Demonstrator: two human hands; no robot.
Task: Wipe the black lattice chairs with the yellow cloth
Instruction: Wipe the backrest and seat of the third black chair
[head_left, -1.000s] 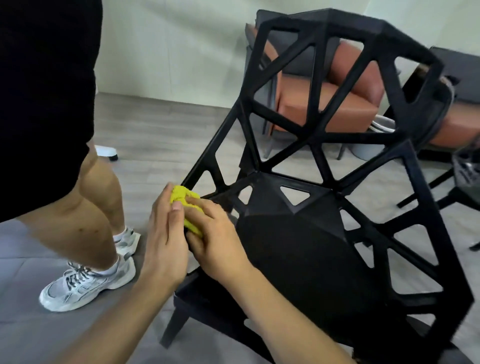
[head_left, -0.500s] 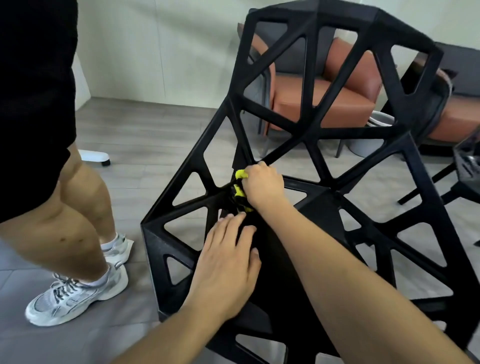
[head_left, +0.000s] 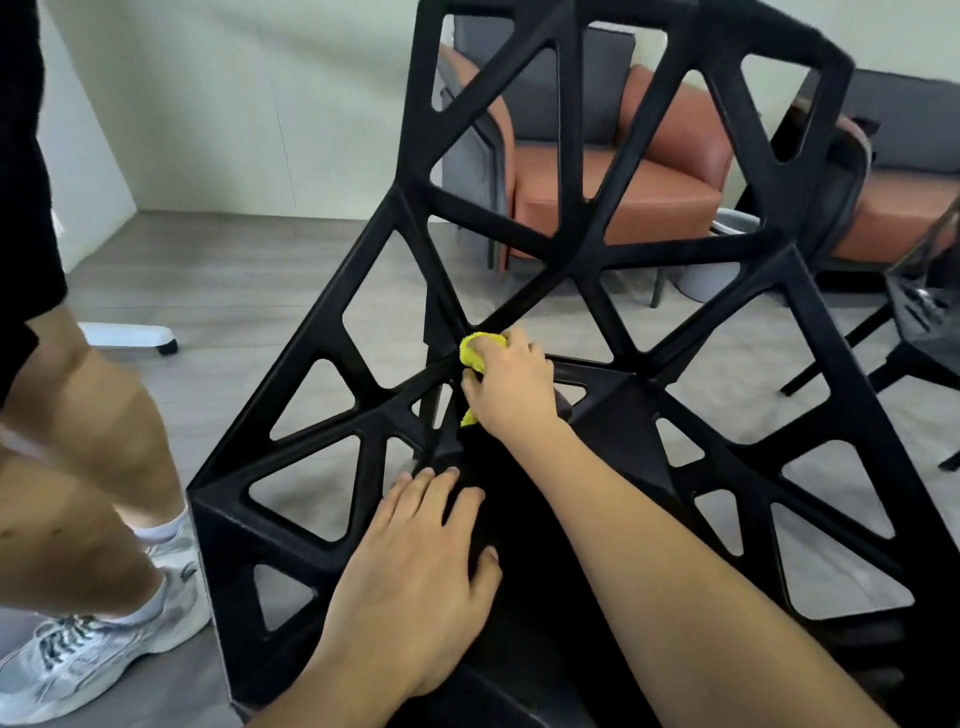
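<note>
A black lattice chair (head_left: 613, 249) fills the middle of the head view, its triangular struts rising in front of me. My right hand (head_left: 511, 387) grips the bunched yellow cloth (head_left: 475, 351) and presses it on the junction where the left arm struts meet the seat and back. Most of the cloth is hidden under my fingers. My left hand (head_left: 421, 566) lies flat, fingers spread, on the seat's front left part, holding nothing.
Another person stands close at the left, bare legs (head_left: 78, 457) and a grey-white sneaker (head_left: 98, 649) beside the chair's left corner. Orange-and-grey armchairs (head_left: 613, 192) stand behind. A second black chair (head_left: 919, 332) is at the right edge. A white wheeled base (head_left: 130, 338) sits on the grey floor.
My right hand has carried the cloth from the chair's left front edge up to the inner strut junction. My left hand let go of the cloth and settled flat on the seat.
</note>
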